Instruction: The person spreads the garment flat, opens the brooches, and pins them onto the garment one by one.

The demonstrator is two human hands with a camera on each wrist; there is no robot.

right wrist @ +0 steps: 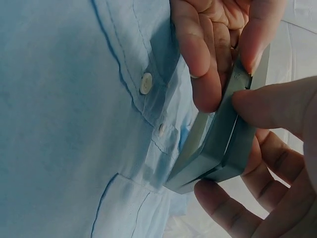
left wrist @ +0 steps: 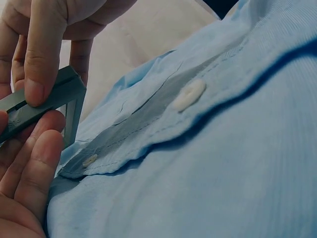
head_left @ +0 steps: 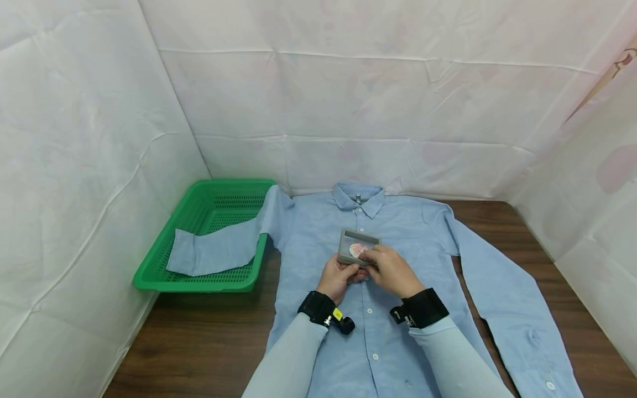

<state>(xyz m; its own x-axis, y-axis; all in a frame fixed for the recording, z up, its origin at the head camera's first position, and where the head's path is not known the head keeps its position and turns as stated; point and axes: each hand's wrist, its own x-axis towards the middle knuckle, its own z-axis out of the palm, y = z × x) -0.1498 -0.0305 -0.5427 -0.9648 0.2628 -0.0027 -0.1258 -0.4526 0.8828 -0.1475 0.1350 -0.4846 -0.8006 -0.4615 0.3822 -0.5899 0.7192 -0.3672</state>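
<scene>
A small grey display case (head_left: 364, 238) with a clear window is held tilted above the light-blue shirt (head_left: 318, 243). Inside or behind its window shows a round pinkish piece (head_left: 356, 250). My left hand (head_left: 335, 279) grips the case by its lower left part, thumb on the edge and fingers underneath. On the lower right side, my right hand (head_left: 396, 272) pinches it, with the thumb (right wrist: 267, 104) pressed on the side near a thin seam. The right fingers cover part of the window in the head view. Both wrist views show the case edge-on.
The shirt lies spread on a brown wooden table (head_left: 214, 337), collar toward the back wall. Its left-hand sleeve (head_left: 224, 249) drapes into a green plastic basket (head_left: 199, 286). The other sleeve (head_left: 512, 298) stretches over the right side. White sheeting (head_left: 348, 99) encloses the table.
</scene>
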